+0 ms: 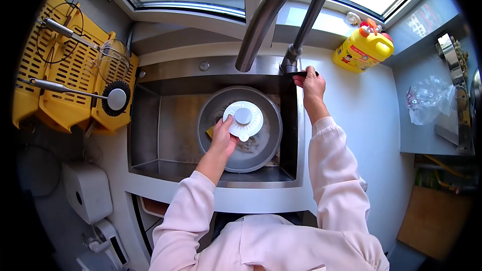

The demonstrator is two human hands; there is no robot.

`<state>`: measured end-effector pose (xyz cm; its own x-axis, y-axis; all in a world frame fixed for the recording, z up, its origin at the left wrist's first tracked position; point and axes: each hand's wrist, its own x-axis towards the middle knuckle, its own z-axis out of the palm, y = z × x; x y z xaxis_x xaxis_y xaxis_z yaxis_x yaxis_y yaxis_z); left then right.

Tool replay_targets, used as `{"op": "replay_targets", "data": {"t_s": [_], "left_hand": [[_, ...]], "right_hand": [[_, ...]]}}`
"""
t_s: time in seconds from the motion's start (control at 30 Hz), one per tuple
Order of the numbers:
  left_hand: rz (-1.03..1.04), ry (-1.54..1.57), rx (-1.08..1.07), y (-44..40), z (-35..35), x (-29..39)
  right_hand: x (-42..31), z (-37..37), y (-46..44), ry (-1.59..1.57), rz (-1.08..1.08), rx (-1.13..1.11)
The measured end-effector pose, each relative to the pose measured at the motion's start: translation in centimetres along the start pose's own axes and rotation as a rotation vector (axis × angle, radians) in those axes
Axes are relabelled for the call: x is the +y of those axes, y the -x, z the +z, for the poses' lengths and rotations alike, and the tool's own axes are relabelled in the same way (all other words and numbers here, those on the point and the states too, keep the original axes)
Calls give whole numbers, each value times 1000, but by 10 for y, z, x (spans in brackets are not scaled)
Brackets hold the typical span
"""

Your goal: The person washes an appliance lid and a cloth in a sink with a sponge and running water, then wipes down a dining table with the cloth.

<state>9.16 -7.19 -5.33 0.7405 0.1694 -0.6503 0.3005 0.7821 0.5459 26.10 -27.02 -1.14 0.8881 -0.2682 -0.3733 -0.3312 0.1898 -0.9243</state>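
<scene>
My left hand grips the edge of a round white plastic piece with a raised grey-white centre, held over a round grey basin. The basin stands in the steel sink with some cloudy water in it. A bit of something yellow shows beside my left fingers. At the base of the tall curved faucet, my right hand has its fingers closed on the dark faucet handle. No water stream is visible from the spout.
A yellow rack with a whisk and a round black brush is at the left. A yellow jug stands behind the sink, right of the faucet. Clear plastic bags lie at the far right, above a brown board.
</scene>
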Motion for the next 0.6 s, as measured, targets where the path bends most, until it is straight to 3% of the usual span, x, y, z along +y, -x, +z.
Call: {"op": "replay_targets", "data": {"t_s": [0.6], "left_hand": [[-30, 111, 78, -13, 30, 5]], "right_hand": [[20, 8, 14, -109, -73, 89]]}}
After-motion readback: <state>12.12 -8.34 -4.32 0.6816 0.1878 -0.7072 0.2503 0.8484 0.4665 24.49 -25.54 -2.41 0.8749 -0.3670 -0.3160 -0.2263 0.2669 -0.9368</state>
